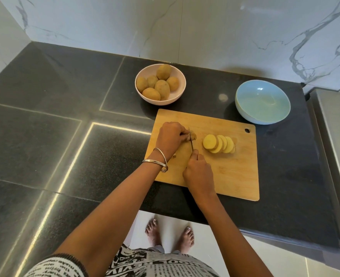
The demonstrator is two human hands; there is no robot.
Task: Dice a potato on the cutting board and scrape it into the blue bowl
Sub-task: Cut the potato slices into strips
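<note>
Desk (45, 116) dark stone; we see cutting board (235, 176) at its front edge. Blue bowl (262, 101) just beyond board's far right corner. Pale bowl (145, 96) of whole potatoes past far left corner. Left grip (170, 137) clamped on potato end (193, 136) near board's left edge. Right grip (198, 172) clamped round knife (191, 143), blade at potato end. Slices (219, 143) fanned mid-board.

Bright, sharp, countertop (65, 116) glare, edge distortion
</note>
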